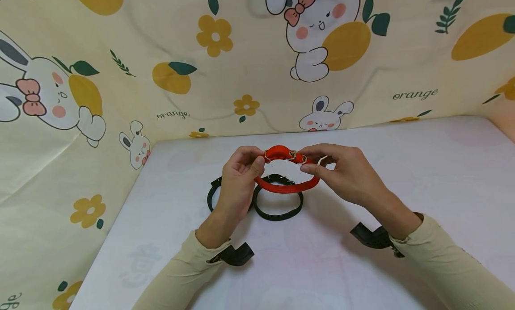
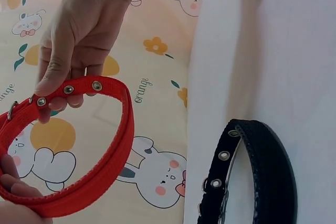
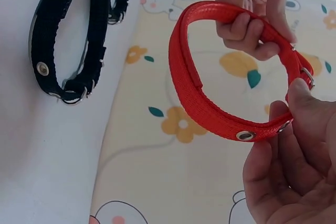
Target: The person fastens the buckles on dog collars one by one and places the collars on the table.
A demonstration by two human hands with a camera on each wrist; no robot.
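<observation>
Both hands hold a red collar (image 1: 286,189), a buckled loop with metal eyelets, raised above the table. My left hand (image 1: 237,180) pinches its left side between thumb and fingers. On the other side, next to the buckle, the right hand (image 1: 350,173) grips the strap. The left wrist view shows the right hand (image 2: 89,30) with its thumb by a row of eyelets on the red collar (image 2: 113,153). In the right wrist view, the right hand (image 3: 294,166) grips the collar (image 3: 184,85) near an eyelet, while the left hand (image 3: 252,3) curls round the far part.
Behind the hands, two black collars, each a closed loop, stand on the white table (image 1: 422,189). One black collar (image 1: 277,218) is beneath the red one; the other black collar (image 1: 209,198) is partly hidden by the left hand. A rabbit-and-orange printed cloth (image 1: 257,69) hangs behind.
</observation>
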